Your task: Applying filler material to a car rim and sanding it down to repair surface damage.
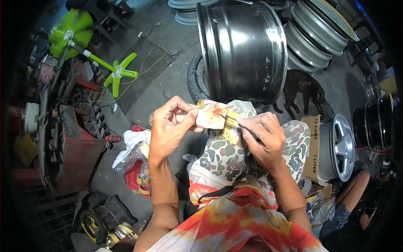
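In front of my lap, my left hand pinches a small pale piece of paper with red smears, its thumb and fingers closed on the left edge. From the right, my right hand grips a thin dark stick-like tool, whose tip meets the paper's right edge. Whether it is a brush or a blade I cannot tell. Just below the paper hangs a yellow printed strip, close to my right fingertips; what holds it is hidden. Camouflage-patterned trousers lie beneath both hands.
A large black wheel rim stands ahead, over a tyre. Silver rims are stacked at the far right. A dark dog lies beside them. A cardboard box is at right; a green fan and red machine are left.
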